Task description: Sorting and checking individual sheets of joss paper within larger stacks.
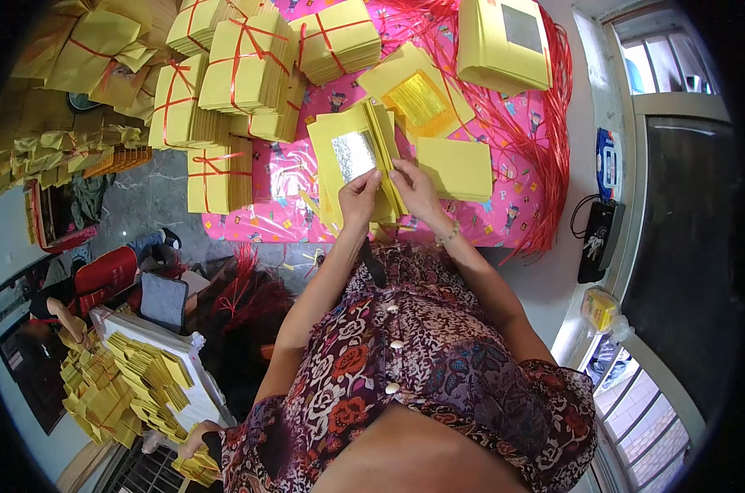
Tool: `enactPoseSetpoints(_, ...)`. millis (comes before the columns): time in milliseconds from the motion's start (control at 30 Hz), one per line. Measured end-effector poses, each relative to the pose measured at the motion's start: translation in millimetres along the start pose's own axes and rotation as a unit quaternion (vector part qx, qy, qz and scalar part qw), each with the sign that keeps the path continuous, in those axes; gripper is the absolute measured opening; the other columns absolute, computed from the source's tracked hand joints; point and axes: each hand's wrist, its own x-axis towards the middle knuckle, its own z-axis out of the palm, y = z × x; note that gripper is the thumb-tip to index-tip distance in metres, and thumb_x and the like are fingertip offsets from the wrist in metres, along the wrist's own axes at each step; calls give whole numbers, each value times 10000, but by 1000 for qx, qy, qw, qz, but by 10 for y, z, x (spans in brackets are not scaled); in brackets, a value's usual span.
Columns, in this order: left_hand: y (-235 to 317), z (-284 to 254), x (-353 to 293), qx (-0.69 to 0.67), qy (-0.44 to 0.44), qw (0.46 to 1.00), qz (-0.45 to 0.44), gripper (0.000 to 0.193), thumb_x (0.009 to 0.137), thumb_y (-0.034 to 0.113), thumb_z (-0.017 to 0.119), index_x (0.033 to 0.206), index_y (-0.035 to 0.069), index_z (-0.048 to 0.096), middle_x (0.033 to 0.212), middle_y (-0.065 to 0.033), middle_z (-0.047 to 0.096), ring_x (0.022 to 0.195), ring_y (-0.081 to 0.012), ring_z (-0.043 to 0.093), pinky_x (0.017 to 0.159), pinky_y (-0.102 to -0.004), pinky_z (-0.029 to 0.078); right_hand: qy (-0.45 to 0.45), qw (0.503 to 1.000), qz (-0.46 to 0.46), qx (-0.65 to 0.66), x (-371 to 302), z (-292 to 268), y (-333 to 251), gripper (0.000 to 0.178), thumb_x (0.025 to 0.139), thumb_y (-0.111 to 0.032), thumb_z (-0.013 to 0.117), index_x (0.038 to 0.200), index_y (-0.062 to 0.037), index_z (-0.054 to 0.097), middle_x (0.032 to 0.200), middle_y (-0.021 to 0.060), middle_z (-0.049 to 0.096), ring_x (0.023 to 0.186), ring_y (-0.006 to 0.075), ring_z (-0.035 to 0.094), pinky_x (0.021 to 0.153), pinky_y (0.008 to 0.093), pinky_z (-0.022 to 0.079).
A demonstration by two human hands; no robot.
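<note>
A stack of yellow joss paper (330,177) with a silver foil square lies near the table's front edge, its sheets fanned apart on the right. My left hand (360,199) is closed in a pinch on the stack's edge, just below the foil. Against the separated sheets (383,135) on the right side, my right hand (418,191) presses with bent fingers, thumb toward the left hand. Beyond them a sheet with a gold foil square (422,97) rests at an angle. A plain yellow pile (455,168) sits right of my right hand.
Bundles tied with red ribbon (245,66) are piled at the table's left. Loose red ribbon (557,123) hangs over the right edge, beside a tall paper stack (504,49). At lower left, another person's hand (75,327) is over a white table (196,403) with yellow paper.
</note>
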Motion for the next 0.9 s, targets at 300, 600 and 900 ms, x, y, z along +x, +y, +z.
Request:
enactPoseSetpoints(300, 10, -2, 1, 9, 1, 1000, -8, 310, 861, 230, 706, 1059, -6, 681, 944, -35, 682, 808, -84, 592, 744, -225, 477, -12, 1000, 11, -22, -17, -26, -45, 354, 907, -168, 575, 1205, 22, 563, 1142, 183, 634, 1066, 259, 606, 917, 333, 456)
enactPoseSetpoints(600, 8, 3, 1, 20, 8, 1000, -3, 296, 851, 238, 718, 1025, 1, 688, 910, -27, 677, 781, -79, 579, 725, -222, 468, -8, 1000, 8, -24, -11, -22, -24, 361, 906, -179, 582, 1199, 29, 563, 1144, 184, 632, 1070, 266, 605, 925, 337, 454)
enactPoseSetpoints(900, -43, -18, 34, 21, 6, 1000, 8, 297, 848, 239, 723, 1024, 3, 684, 908, -26, 671, 782, -77, 575, 719, -216, 463, -6, 1000, 20, 5, -16, -8, -13, 353, 908, -180, 585, 1195, 23, 569, 1110, 169, 645, 1006, 230, 622, 868, 318, 475)
